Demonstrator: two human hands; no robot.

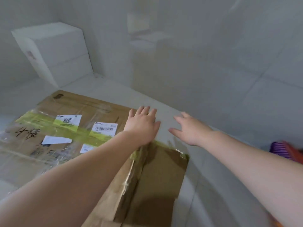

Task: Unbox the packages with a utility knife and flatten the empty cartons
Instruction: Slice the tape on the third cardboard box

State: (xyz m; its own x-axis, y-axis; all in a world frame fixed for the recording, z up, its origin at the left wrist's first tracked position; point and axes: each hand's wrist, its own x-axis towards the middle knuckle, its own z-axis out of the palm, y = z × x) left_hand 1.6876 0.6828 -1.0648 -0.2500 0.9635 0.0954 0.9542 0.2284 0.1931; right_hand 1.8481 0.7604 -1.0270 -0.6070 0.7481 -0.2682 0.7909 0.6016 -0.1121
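Note:
A flattened brown carton lies on the pale tiled floor, crossed by green tape and bearing white shipping labels and black handwriting. One brown flap points toward me at the lower middle. My left hand lies flat with straight fingers at the carton's far right edge, partly over the floor. My right hand hovers open just right of it, over bare floor, fingers spread, holding nothing. No utility knife is in view.
A white foam box stands in the back left corner against the wall. The glossy wall behind reflects a brown carton. A purple and orange object pokes in at the right edge.

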